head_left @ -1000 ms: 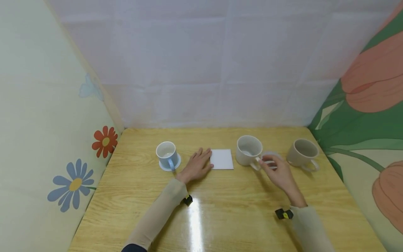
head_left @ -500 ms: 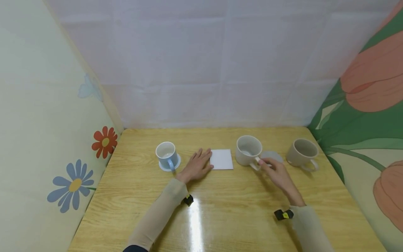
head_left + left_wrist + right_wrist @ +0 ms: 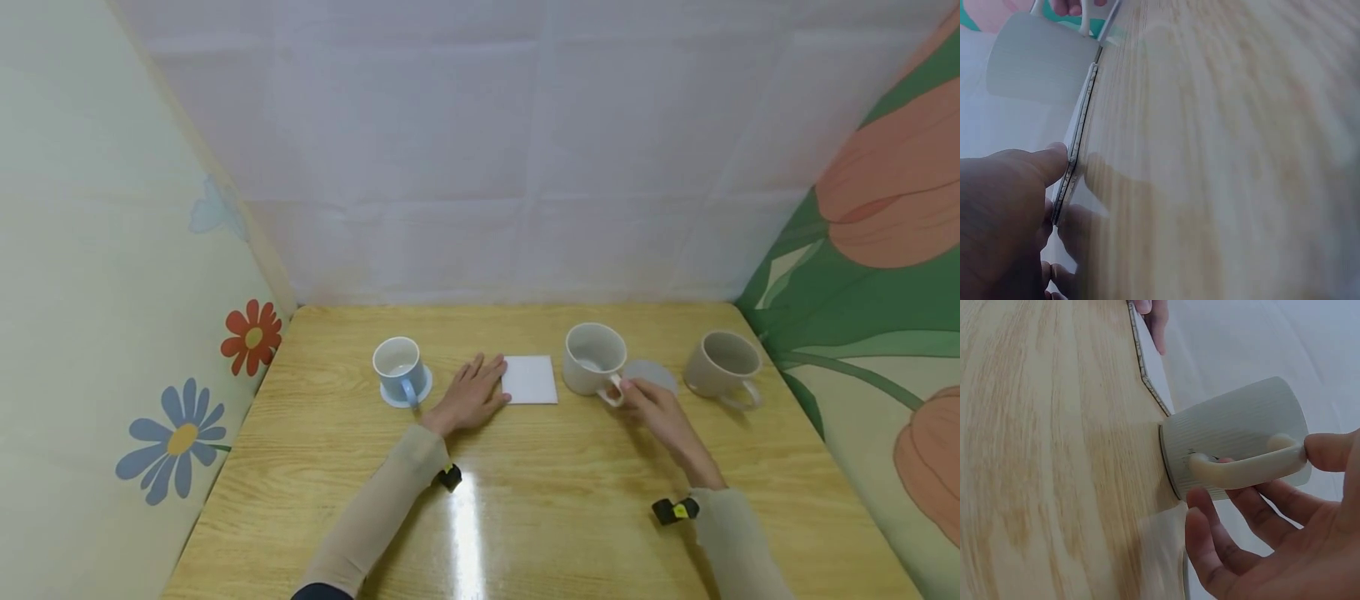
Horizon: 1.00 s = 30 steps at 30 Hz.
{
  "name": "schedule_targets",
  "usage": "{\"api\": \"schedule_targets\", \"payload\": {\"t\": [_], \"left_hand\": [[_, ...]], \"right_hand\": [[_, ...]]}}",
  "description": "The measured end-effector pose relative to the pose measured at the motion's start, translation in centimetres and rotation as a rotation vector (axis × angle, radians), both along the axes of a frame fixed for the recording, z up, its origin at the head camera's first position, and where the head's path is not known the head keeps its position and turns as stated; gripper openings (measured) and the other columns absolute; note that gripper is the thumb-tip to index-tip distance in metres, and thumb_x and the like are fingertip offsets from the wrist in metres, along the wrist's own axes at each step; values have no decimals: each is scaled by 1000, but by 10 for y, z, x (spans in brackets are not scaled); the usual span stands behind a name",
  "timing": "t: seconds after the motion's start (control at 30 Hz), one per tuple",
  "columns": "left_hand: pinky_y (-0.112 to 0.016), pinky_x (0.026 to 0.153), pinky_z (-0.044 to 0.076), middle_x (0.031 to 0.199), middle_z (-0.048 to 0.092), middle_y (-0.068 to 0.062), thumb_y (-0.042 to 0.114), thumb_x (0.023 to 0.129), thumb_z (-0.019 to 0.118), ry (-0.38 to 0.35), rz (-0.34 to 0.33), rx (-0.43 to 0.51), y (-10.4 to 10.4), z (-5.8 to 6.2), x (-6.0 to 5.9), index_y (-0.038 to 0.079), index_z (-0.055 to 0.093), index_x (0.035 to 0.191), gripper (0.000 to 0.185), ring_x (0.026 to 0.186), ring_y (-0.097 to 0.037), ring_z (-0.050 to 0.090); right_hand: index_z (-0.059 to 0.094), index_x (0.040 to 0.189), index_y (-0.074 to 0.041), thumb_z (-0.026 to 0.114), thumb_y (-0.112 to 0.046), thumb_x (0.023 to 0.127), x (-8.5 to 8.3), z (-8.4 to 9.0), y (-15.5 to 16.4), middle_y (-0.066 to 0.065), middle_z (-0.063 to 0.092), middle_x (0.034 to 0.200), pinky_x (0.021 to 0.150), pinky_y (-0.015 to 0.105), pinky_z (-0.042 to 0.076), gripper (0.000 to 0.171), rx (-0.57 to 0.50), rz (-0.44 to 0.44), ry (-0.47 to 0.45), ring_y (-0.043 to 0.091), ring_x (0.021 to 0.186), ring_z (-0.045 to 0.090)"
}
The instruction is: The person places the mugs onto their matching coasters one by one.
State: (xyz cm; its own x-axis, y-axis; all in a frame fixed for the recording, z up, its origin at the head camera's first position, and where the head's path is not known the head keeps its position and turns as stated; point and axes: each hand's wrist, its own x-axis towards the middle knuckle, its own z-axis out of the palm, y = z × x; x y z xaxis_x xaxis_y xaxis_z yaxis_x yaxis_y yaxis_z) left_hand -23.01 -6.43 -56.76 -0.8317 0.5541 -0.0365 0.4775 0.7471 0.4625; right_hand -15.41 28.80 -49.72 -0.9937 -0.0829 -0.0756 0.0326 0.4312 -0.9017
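Observation:
My left hand (image 3: 480, 385) lies flat on the wooden table (image 3: 525, 500). Its fingertips touch the left edge of a white square coaster (image 3: 529, 379). In the left wrist view my left hand (image 3: 1035, 206) has the thumb against that coaster's (image 3: 1082, 119) thin edge. My right hand (image 3: 628, 389) is at the handle of a cream mug (image 3: 592, 358) that stands upright just right of the square coaster. In the right wrist view my right hand (image 3: 1259, 480) has the thumb on the mug's (image 3: 1235, 428) handle (image 3: 1241, 470) and the fingers curled beneath it.
A round grey coaster (image 3: 654, 372) lies flat behind my right hand. A beige mug (image 3: 722, 362) stands further right. A blue mug (image 3: 397, 367) sits on a blue coaster (image 3: 420, 394) at the left. Patterned walls close in the table's left, back and right sides.
My right hand has let the round grey coaster settle flat on the table and has shifted slightly left onto the cream mug's handle. The left hand has stayed put.

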Motion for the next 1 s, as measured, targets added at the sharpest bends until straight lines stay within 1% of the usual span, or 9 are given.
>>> {"api": "schedule_targets", "payload": {"t": [0.07, 0.23, 0.43, 0.6, 0.7, 0.8, 0.87, 0.93, 1.0], "left_hand": [[-57, 135, 3, 180, 15, -5, 47, 113, 45, -13, 0, 14, 0, 5, 2, 10, 25, 170, 71, 167, -40, 6], [-58, 135, 3, 180, 17, -7, 44, 113, 47, -24, -5, 33, 0, 13, 6, 7, 26, 170, 71, 166, -42, 6], [-56, 136, 3, 180, 15, -5, 44, 113, 47, -22, -5, 15, 0, 9, 2, 9, 25, 170, 70, 167, -40, 4], [-56, 136, 1, 180, 14, -4, 47, 113, 45, -25, -4, 1, 0, 7, 2, 10, 24, 171, 71, 167, -39, 3], [-55, 136, 1, 181, 14, -4, 47, 114, 44, -29, -3, -12, 1, 9, 2, 10, 23, 171, 71, 167, -38, 3], [-55, 136, 2, 180, 14, -4, 45, 114, 44, -36, -3, -23, 1, 12, 2, 10, 24, 171, 70, 167, -37, 3], [-54, 136, 2, 180, 14, -4, 45, 114, 45, -35, -3, -34, 1, 13, 3, 10, 24, 171, 69, 167, -37, 3], [-53, 136, 4, 180, 16, -4, 45, 114, 45, -28, -2, -41, 1, 15, 4, 11, 26, 170, 69, 167, -37, 5], [-53, 136, 4, 180, 16, -4, 45, 114, 45, -25, -1, -45, 1, 17, 5, 11, 26, 170, 69, 167, -37, 6]], "right_hand": [[63, 132, 15, 44, -30, 117, 0, 0, -1, 34, 68, 131, 84, 33, 62, 51, -47, 30, -3, 7, 100, 70], [59, 133, 18, 36, -31, 119, -1, -2, -4, 38, 67, 129, 86, 36, 64, 56, -143, 106, -10, 18, 103, 74], [57, 132, 21, 31, -35, 119, -3, -7, -8, 39, 67, 123, 83, 36, 65, 63, -171, 128, -10, 21, 98, 74], [56, 127, 24, 28, -33, 119, -3, -11, -10, 28, 72, 113, 81, 36, 66, 64, -225, 131, -2, 21, 96, 75], [55, 122, 24, 29, -32, 119, -4, -13, -9, 18, 73, 106, 82, 38, 67, 62, -301, 145, -8, 21, 95, 75], [54, 111, 21, 29, -30, 119, -5, -14, -9, 11, 69, 96, 80, 36, 66, 57, -372, 169, -23, 18, 88, 72], [51, 101, 15, 29, -30, 119, -6, -14, -9, 8, 61, 89, 76, 33, 64, 53, -414, 176, -31, 16, 82, 66], [47, 94, 6, 29, -29, 119, -6, -15, -10, 5, 50, 84, 70, 28, 56, 48, -446, 180, -37, 14, 77, 56], [43, 91, 1, 27, -28, 120, -6, -15, -12, 3, 41, 82, 66, 27, 47, 44, -471, 184, -33, 14, 74, 46]]}}
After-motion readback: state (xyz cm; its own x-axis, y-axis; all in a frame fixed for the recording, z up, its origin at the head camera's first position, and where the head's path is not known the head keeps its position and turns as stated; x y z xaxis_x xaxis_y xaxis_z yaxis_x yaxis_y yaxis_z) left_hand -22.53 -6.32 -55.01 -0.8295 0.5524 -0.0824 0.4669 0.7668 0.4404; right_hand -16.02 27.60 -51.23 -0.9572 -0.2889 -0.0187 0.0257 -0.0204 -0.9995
